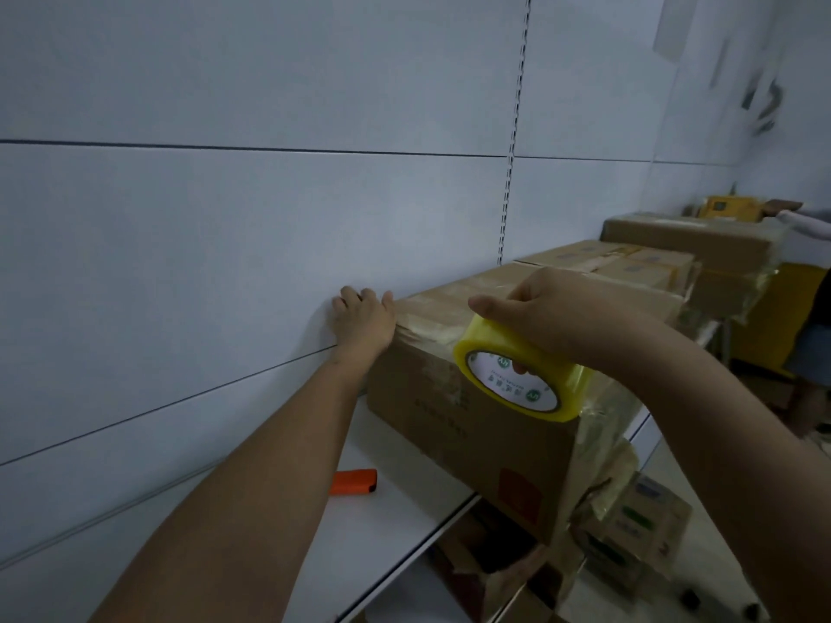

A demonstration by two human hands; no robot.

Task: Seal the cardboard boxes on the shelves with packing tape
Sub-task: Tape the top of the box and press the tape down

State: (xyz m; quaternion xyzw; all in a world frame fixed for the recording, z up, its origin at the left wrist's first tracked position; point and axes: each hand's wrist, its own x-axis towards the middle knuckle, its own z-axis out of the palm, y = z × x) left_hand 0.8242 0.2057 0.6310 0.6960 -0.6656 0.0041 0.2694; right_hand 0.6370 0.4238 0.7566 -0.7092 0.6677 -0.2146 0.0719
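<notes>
A brown cardboard box stands on the white shelf, with clear tape across its top and left edge. My left hand presses flat against the box's far left corner, next to the wall panel. My right hand grips a yellow roll of packing tape over the box's near top edge, fingers through the core. A strip of tape runs from the roll across the box top. Loose clear tape hangs down the box's right side.
An orange utility knife lies on the shelf left of the box. More taped boxes line the shelf to the right, with cartons on the floor below. A person's sleeve shows at far right.
</notes>
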